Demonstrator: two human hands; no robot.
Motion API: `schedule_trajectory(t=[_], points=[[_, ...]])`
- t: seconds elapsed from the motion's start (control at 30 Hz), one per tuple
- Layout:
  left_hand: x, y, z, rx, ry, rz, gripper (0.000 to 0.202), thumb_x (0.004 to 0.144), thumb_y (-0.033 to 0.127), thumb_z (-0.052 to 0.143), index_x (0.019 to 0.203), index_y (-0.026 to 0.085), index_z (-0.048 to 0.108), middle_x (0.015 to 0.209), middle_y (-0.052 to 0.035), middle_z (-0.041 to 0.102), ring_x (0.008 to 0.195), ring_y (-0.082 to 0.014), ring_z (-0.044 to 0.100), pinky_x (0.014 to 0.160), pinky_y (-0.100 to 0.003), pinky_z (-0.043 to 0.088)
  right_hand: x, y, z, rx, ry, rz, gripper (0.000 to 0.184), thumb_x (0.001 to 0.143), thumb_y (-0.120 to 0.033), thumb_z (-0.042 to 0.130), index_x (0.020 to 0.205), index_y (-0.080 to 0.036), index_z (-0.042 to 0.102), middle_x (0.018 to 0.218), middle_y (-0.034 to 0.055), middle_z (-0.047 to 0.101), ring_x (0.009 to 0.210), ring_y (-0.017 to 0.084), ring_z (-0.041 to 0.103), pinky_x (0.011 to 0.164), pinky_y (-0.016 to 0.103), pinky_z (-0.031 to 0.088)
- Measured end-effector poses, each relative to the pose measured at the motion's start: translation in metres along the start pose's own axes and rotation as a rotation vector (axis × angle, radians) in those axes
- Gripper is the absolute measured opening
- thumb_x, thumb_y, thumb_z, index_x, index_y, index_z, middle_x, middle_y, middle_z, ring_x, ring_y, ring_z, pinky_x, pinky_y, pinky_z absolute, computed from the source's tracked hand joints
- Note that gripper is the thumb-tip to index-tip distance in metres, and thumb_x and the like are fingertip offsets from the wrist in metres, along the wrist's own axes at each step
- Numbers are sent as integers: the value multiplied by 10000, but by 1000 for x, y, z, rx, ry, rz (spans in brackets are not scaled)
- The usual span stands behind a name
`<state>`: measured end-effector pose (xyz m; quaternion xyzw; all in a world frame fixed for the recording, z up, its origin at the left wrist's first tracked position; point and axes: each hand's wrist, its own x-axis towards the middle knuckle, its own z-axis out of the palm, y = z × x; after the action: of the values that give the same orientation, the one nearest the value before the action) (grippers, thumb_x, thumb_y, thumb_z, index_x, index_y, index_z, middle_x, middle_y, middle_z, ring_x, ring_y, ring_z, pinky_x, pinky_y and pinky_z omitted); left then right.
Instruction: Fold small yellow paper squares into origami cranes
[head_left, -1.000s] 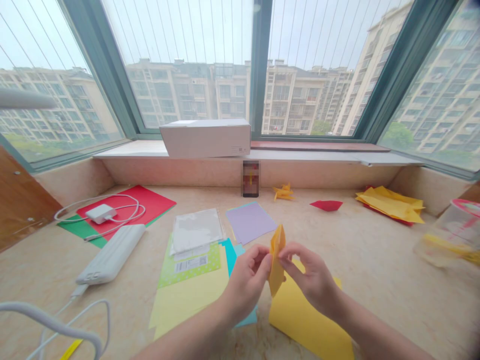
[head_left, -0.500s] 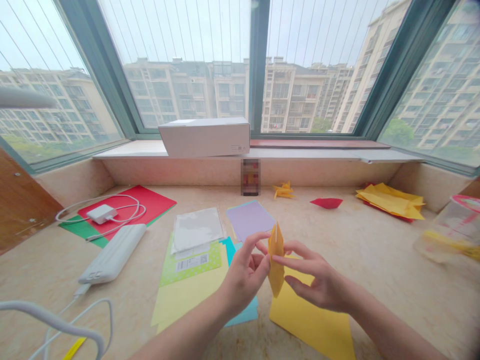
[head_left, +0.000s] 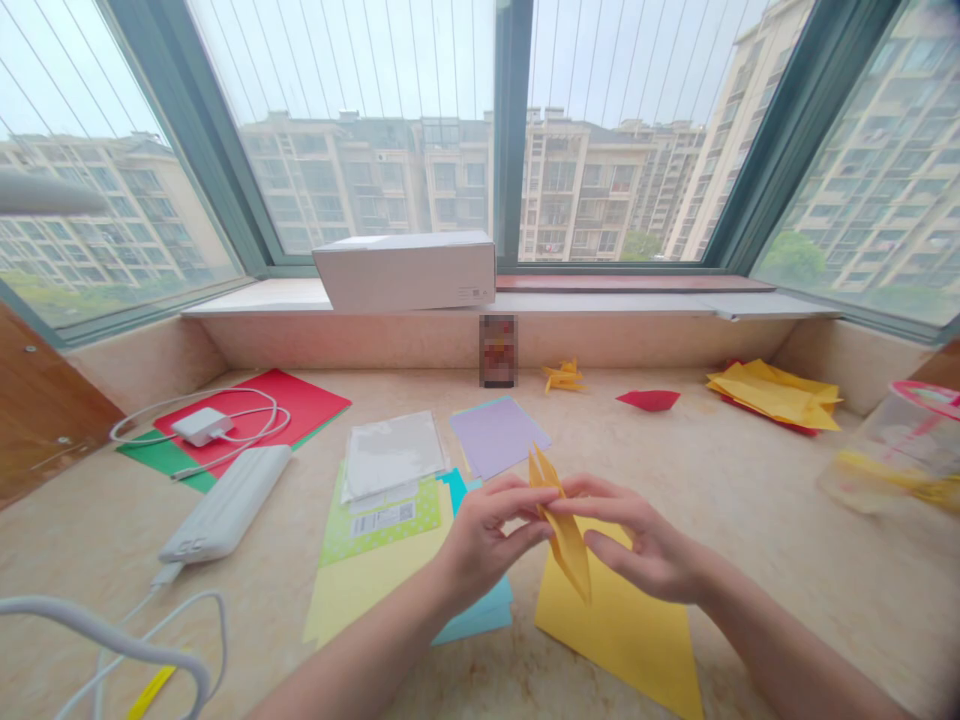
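Observation:
A folded piece of yellow origami paper (head_left: 568, 555), long and pointed at both ends, is held tilted in front of me. My left hand (head_left: 499, 530) pinches it from the left, thumb and fingers at its upper middle. From the right, my right hand (head_left: 637, 540) has its fingers and thumb on the same piece, the fingertips close to those of the left. Beneath the hands lies a flat yellow sheet (head_left: 622, 640). A small red folded paper piece (head_left: 649, 400) and a yellow folded paper figure (head_left: 562, 376) rest farther back.
Left of my hands are a purple sheet (head_left: 499, 436), a clear packet (head_left: 394, 455) and pale yellow sheets (head_left: 375, 590). A white power bank (head_left: 229, 505) with cables lies farther left, near red paper (head_left: 307, 405). Yellow folded pieces (head_left: 776, 395) and a clear plastic container (head_left: 892, 450) stand right.
The folded yellow paper has tilted, its lower tip swinging right and its top leaning left. Both hands have shifted their fingers along it. The view has moved slightly.

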<state>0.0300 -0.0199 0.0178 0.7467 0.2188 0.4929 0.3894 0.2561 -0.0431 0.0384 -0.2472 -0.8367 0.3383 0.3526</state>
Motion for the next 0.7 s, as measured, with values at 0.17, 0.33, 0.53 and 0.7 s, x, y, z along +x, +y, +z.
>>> schedule_trajectory(t=[0.17,0.33,0.53,0.7], points=[[-2,-2,4,-218,63,-152,228,811,340,773,987,194,767,911,-86,705,798,-176,660,708,-275,537,0,-1,0,3,7,13,437,949,-132,476,1351,-274,576,1280,95,596,1188,226,572,1026,405,464],[-2,2,6,-455,38,-259,204,817,312,772,960,183,708,928,-64,686,842,-173,657,724,-264,535,0,-1,1,-16,45,-4,422,955,-161,502,1351,-283,582,1256,101,609,1161,233,595,993,403,497],[0,12,4,-502,-27,-284,224,954,357,589,1053,182,687,1008,-90,670,914,-201,661,802,-337,567,-1,8,3,-108,86,-43,491,930,-102,536,1362,-334,566,1256,90,596,1149,222,604,964,388,531],[1,7,5,-327,50,-342,234,937,373,611,999,169,707,899,-55,700,801,-160,647,751,-274,524,-2,20,9,-303,101,-62,462,952,-147,539,1375,-330,568,1204,91,598,986,194,630,854,360,577]])
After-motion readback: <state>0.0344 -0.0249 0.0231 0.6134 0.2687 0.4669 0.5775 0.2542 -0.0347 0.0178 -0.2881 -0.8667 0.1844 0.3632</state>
